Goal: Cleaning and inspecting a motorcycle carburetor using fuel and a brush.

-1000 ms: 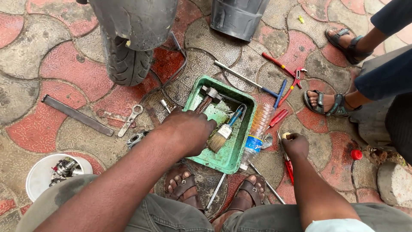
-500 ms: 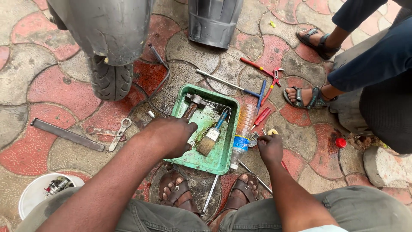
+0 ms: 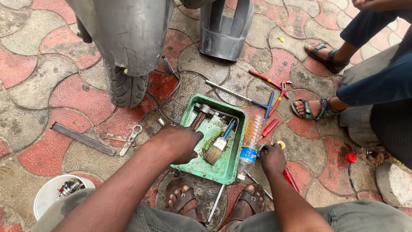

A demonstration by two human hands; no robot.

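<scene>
Since a second ago, both hands have shifted: left hand (image 3: 176,144) rests curled on the green tray (image 3: 223,174) rim beside the paintbrush (image 3: 219,146); right hand (image 3: 272,159), just right of the tray, pinches a small part, unclear what. Brush lies unused.

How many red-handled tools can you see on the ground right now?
3, maybe more hidden. A red screwdriver lies above the green tray, red pliers beside it, another red-handled tool partly hidden by the right hand.
</scene>
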